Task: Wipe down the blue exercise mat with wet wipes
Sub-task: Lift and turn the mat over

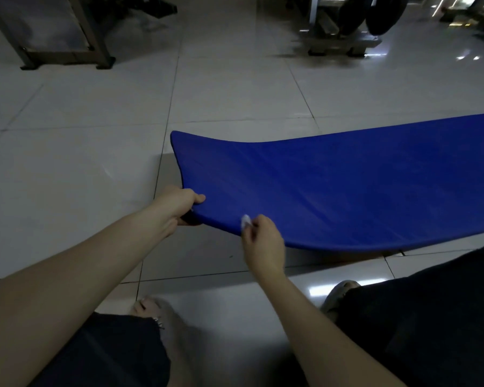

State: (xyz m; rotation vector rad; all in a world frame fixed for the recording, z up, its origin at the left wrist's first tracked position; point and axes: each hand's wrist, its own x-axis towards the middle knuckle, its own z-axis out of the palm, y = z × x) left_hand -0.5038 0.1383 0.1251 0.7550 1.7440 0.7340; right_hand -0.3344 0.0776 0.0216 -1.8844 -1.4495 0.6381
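The blue exercise mat (333,185) lies on the tiled floor and runs off to the right, its left end lifted and curved upward. My left hand (180,203) grips the near left corner of the mat, thumb on top and fingers underneath. My right hand (263,243) sits at the mat's near edge, a little to the right, pinching a small crumpled white wet wipe (246,220) against that edge.
Pale glossy floor tiles (81,163) surround the mat. A metal frame stand (65,55) is at the back left and a gym machine with dark weight plates (344,26) at the back right. My feet in sandals (337,296) and dark trousers are close below.
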